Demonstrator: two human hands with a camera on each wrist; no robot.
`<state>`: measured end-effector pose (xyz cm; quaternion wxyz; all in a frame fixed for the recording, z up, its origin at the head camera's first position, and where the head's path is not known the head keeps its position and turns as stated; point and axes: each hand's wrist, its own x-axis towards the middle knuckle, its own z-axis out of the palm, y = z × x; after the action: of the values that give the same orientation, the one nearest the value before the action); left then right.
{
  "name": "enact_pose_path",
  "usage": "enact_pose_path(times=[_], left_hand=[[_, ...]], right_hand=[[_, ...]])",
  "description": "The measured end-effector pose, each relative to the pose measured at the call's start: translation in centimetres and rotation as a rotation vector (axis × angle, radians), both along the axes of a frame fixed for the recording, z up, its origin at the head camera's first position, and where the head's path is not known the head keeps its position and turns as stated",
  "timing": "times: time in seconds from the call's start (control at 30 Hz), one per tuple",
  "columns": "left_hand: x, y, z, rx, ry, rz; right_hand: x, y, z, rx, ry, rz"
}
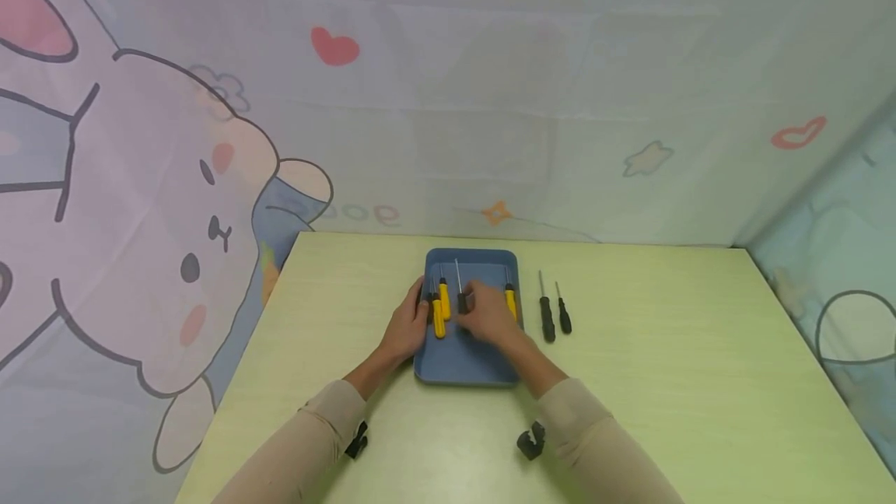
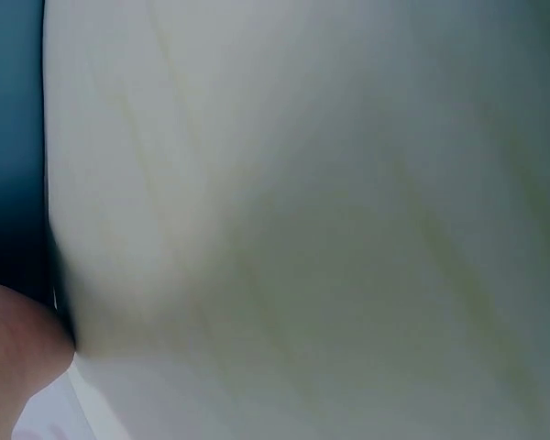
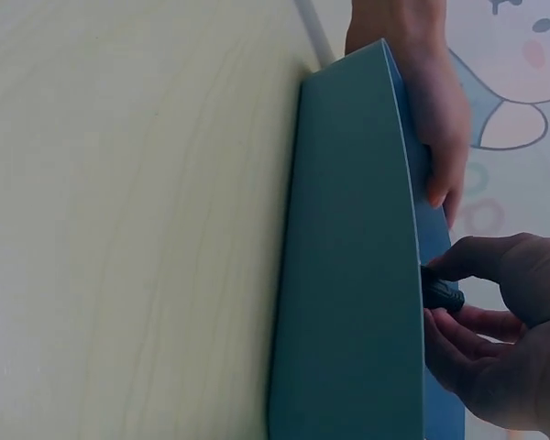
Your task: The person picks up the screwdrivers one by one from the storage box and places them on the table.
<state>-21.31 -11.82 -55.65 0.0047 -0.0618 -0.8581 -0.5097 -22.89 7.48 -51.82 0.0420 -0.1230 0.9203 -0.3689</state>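
Observation:
A blue tray (image 1: 462, 368) lies on the table, holding several screwdrivers. My left hand (image 1: 407, 327) grips its left rim, thumb over the edge; in the left wrist view only part of that hand (image 2: 18, 353) shows beside the tray wall. Inside the tray, my right hand (image 1: 490, 316) pinches the black handle of a screwdriver (image 3: 442, 291), whose shaft points to the far end. Two yellow-handled screwdrivers, one nearer (image 1: 439, 320) and one farther (image 1: 445, 302), lie close to my left thumb. Another yellow-handled screwdriver (image 1: 510, 302) is by the right wall, partly covered by my right hand.
To the right of the tray, a larger black screwdriver (image 1: 547, 319) and a smaller black screwdriver (image 1: 564, 316) lie side by side on the pale table (image 1: 665, 379). A printed cloth (image 1: 532, 99) hangs behind the table's far edge.

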Motion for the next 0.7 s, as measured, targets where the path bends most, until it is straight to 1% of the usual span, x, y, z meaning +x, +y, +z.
enact_pose_path(times=[0.1, 0.3, 0.53, 0.7], left_hand=[[0.0, 0.1, 0.0, -0.004, -0.004, -0.004], [0.0, 0.2, 0.0, -0.011, -0.004, -0.006], [0.2, 0.1, 0.1, -0.012, -0.024, 0.011], [0.1, 0.0, 0.1, -0.023, -0.031, 0.008]], right_hand=[[0.1, 0.6, 0.3, -0.004, 0.013, -0.018], [0.5, 1.8, 0.8, -0.051, -0.011, -0.057], [0.4, 2.7, 0.7, -0.104, -0.013, -0.069], [0.6, 3.1, 0.7, -0.133, -0.021, -0.076]])
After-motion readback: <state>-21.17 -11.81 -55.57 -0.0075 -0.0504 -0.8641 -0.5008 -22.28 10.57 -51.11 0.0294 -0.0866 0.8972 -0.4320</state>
